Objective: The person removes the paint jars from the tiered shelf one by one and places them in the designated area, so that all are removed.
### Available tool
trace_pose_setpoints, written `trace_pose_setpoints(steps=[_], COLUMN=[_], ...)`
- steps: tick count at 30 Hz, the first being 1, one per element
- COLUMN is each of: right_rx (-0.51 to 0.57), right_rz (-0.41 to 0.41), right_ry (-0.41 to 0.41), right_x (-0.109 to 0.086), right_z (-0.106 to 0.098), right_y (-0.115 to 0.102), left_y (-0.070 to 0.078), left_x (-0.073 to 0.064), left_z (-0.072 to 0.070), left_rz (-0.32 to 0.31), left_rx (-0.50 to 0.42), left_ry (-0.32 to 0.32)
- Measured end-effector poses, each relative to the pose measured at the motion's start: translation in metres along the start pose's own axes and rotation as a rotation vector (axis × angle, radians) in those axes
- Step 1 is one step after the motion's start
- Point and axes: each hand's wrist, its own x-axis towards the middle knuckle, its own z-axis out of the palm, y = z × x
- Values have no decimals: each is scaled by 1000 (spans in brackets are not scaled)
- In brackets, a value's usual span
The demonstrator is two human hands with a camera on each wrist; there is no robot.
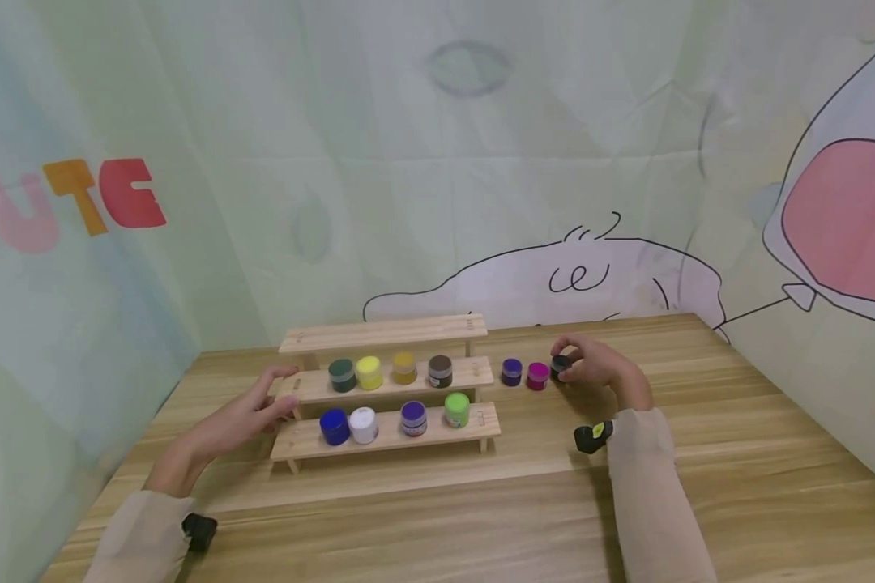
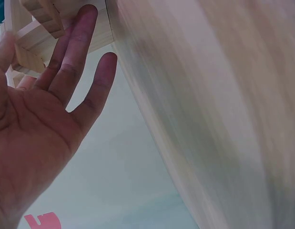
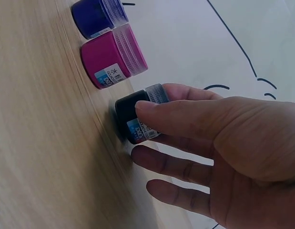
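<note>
My right hand (image 1: 596, 362) pinches a small black paint jar (image 3: 132, 116) between thumb and fingers, its base close to the table. Next to it on the table stand a magenta paint jar (image 3: 105, 57) and a dark blue-violet paint jar (image 1: 512, 372). At the left end of a stepped wooden rack (image 1: 306, 441) is my left hand (image 1: 246, 413), fingers extended and spread. In the left wrist view its fingertips overlap the rack's wooden parts.
Dark green, yellow, ochre (image 1: 404, 368) and brown jars line the rack's middle step. Blue, white (image 1: 363, 426), violet and light green jars stand on the lowest. A printed curtain (image 1: 335, 162) hangs behind the wood-grain table (image 1: 481, 518).
</note>
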Motion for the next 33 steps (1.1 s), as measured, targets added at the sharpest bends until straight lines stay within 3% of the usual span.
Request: trace_pose_setpoints(steps=[11,26,33], right_rx=[5,31,54], right_rz=[-19,-48,-131], right_ry=[2,39,81], right_x=[-1,-3,-4], right_z=[0,-2,-5], right_y=[3,-10,-19], left_y=[0,1,1], left_x=[0,0,0], left_z=[2,1,1], left_rz=[-9,-13,-1], left_rx=[-1,12,1], left_ry=[3,11,6])
